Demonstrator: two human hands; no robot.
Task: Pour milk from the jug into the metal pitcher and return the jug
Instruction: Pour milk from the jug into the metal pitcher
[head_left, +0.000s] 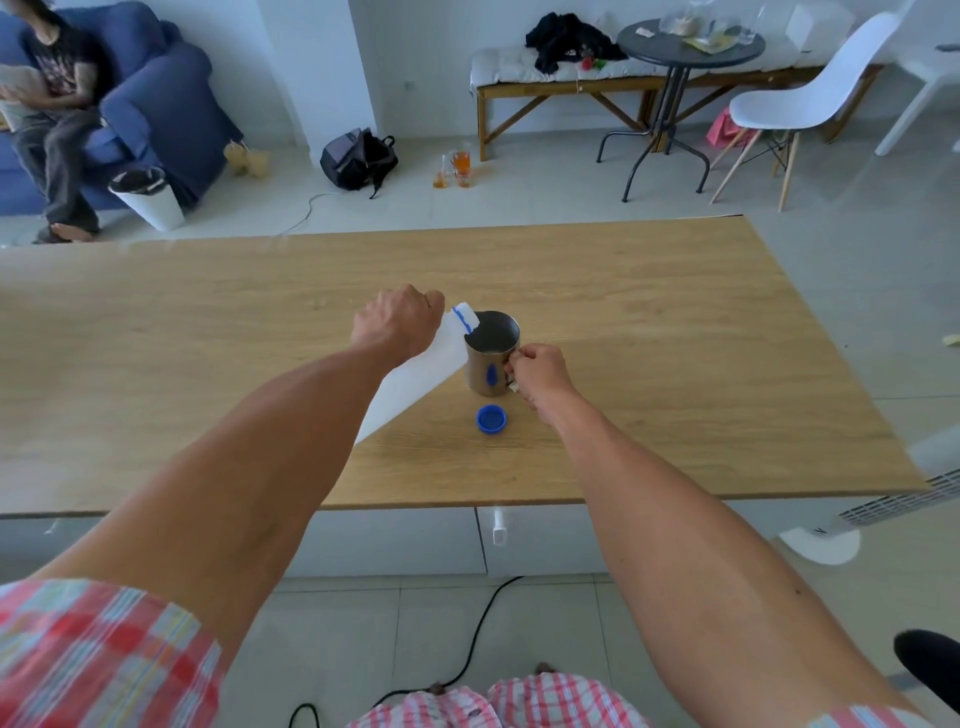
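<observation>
Wooden table (675, 364), wide and bare-topped around the work, carrying everything in play near its middle.

White plastic milk jug (415, 384), tipped steeply toward the right, base raised toward the camera, blue-ringed mouth resting at or just over the near-left rim of the pitcher. No stream discernible at this size. Likely thin-walled and slightly squashy, its weight shifting as milk runs forward; best held high up by the handle, squeezed gently.

Left hand (397, 322) curled round the jug's upper part, knuckles up, the handle itself hidden beneath.

Right hand (540, 371) just right of the pitcher, fingers and thumb pinching its handle, steadying it.

Metal pitcher (491, 358), upright on the table, open top dark inside, fill level impossible to judge. Rigid, smooth, probably slippery and light enough to slide if nudged by the jug's neck; handle the sensible place for a grip.

Blue screw cap (491, 419), off the jug, lying on the table just in front of the pitcher, apart from both hands.

Pour seemingly under way; return of the jug not yet begun.
</observation>
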